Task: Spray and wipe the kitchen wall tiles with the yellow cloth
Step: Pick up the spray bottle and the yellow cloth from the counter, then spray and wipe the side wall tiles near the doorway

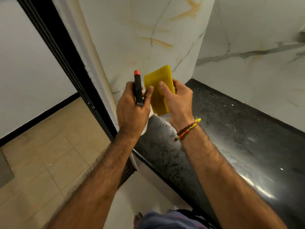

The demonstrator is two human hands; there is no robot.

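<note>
My left hand grips a spray bottle with a black head and a red nozzle tip; the white body shows below my wrist. Its thumb also touches the folded yellow cloth. My right hand holds that cloth upright, thumb across its front. Both hands are raised in front of the marble-look wall tiles, a short way off the surface.
A black speckled countertop runs along the right, meeting a second tiled wall at the corner. A black door frame stands at the left, with beige floor tiles beyond. My foot shows at the bottom.
</note>
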